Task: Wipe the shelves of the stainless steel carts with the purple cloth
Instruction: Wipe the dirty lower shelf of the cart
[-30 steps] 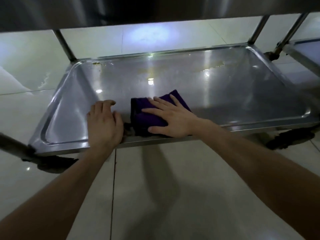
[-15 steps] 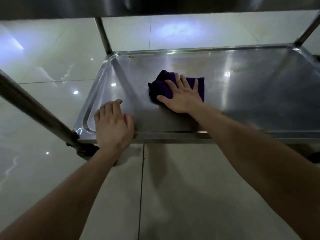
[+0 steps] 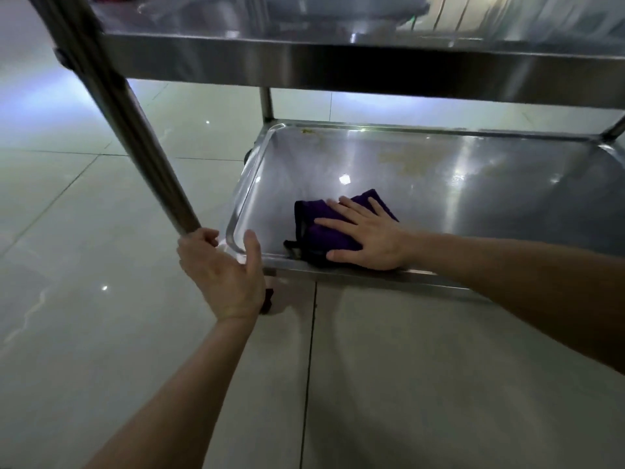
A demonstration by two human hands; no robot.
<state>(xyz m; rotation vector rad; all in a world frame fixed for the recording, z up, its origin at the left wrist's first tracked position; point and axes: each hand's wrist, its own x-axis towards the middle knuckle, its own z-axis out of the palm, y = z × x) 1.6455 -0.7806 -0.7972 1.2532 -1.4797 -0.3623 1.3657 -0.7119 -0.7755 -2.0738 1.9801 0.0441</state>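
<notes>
1. Right hand [image 3: 368, 236] flat on cloth [image 3: 324, 231], pressing, not gripping; cloth back at the near-left of the bottom shelf [image 3: 473, 198], pulled in from mid-shelf.
2. Left hand [image 3: 221, 269] moved off the rim to grasp the post [image 3: 135, 130] base.
3. Stains [image 3: 402, 162] at far edge unwiped; more passes likely.

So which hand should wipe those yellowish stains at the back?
The right hand: it lies flat on the purple cloth, nearer the stains. The left hand grips the shelf's corner.
</notes>
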